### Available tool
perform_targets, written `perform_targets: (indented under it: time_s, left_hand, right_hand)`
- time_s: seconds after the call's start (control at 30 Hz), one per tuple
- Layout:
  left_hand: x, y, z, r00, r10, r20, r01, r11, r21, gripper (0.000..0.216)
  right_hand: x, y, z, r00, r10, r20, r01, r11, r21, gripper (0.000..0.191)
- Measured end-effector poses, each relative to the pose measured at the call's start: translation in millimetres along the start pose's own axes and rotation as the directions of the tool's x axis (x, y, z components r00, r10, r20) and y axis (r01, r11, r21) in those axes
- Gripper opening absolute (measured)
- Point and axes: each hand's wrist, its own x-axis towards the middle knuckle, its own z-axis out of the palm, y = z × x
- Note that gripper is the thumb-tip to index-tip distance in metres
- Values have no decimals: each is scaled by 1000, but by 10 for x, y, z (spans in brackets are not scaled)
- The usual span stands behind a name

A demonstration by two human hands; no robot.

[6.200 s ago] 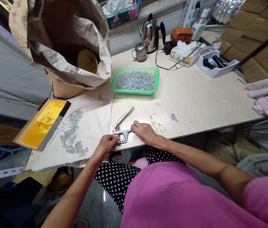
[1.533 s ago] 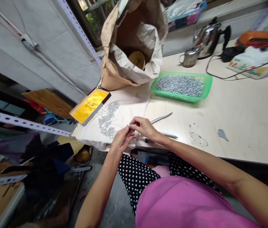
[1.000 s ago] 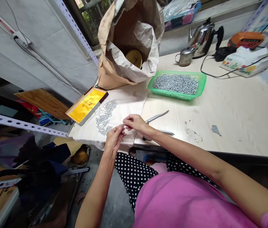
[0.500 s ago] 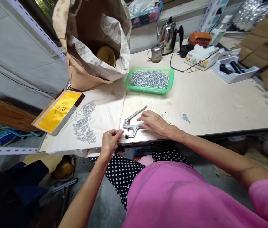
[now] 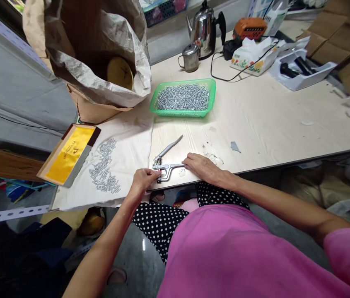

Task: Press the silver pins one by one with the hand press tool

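Observation:
Metal snap pliers (image 5: 166,159) lie near the table's front edge, their upper handle raised open. My left hand (image 5: 143,180) is pinched at the pliers' jaw, fingers closed on something too small to make out. My right hand (image 5: 202,167) rests palm down on the lower handle, fingers over it. A pile of small silver metal pieces (image 5: 102,174) lies on a white cloth (image 5: 128,142) to the left. A green tray (image 5: 212,85) full of the same silver pieces stands behind the pliers.
A big brown paper sack (image 5: 100,82) stands at the back left, with a yellow-topped box (image 5: 68,154) beside the cloth. A kettle (image 5: 204,27), a steel mug (image 5: 190,58), a tissue pack (image 5: 251,60) with a black cord and a white tray (image 5: 302,70) sit at the back.
My hands, held together over the cloth a second ago, have parted. The left now pinches at the pliers' jaw and the right lies on the handle. The view swung right.

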Motion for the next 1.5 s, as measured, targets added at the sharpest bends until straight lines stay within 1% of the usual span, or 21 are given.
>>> perform_targets:
  time_s: [0.1,0.2,0.33,0.47,0.53,0.63,0.77,0.9,1.0,1.03,1.07,1.17,1.2,1.23,1.3,1.4,1.5]
  left_hand:
    - [7,32,-17,999,39,-7,-38,997,74,41]
    - [10,32,-20,1000,22,3,-23,996,83,42]
    - [9,-17,-19,991,-10,135,13,1000,-21,52]
    - [0,-46,-28,981,-36,193,65,987,-148,52]
    - [-7,-38,-38,971,-46,234,87,982,-169,50]
    - [-21,-15,-50,957,-50,286,98,983,-158,46]
    - [-48,-8,-46,955,-71,289,116,983,-142,44]
    - [-76,-31,-34,954,-98,283,146,977,-154,42]
    - [-84,-40,-27,953,-104,285,155,975,-162,41]
    - [-84,-39,-25,953,-105,284,156,975,-160,41]
    - [-83,-37,-23,953,-107,284,156,975,-156,41]
    - [-80,-20,-19,954,-112,279,156,978,-138,39]
    - [-81,-13,-18,954,-115,276,156,979,-132,38]
    - [-82,-6,-17,955,-116,273,155,980,-125,38]
    - [-86,5,-17,956,-112,271,148,982,-118,38]
    - [-91,15,-15,958,-107,266,142,983,-118,39]
    - [-88,17,-15,959,-125,255,158,981,-111,43]
  right_hand:
    - [-6,-20,-5,1000,13,-2,-13,1000,7,24]
    - [-11,-34,-11,1000,12,-12,-12,1000,11,26]
    - [-19,-34,8,1000,15,-19,-16,1000,-8,28]
    - [-26,-36,20,999,-4,-39,4,1000,0,29]
    - [-28,-41,13,999,-15,-36,15,1000,-8,29]
    - [-27,-50,-7,1000,-15,-27,14,1000,-21,29]
    - [-20,-76,-36,1000,-9,-14,9,999,-36,26]
    - [-13,-97,-89,999,0,55,7,992,-127,23]
    - [18,-49,-174,995,-26,94,37,992,-119,13]
    - [42,-14,-210,995,-53,90,62,993,-102,15]
    - [77,29,-246,993,-82,79,89,992,-89,25]
    - [246,192,-324,986,-150,79,157,983,-94,70]
    - [320,248,-333,981,-162,105,173,980,-102,81]
    - [397,301,-335,975,-174,139,189,977,-102,88]
    - [549,383,-320,961,-197,197,217,972,-91,94]
    - [723,426,-292,944,-231,236,260,961,-99,98]
    - [824,399,-292,936,-235,261,277,951,-139,94]
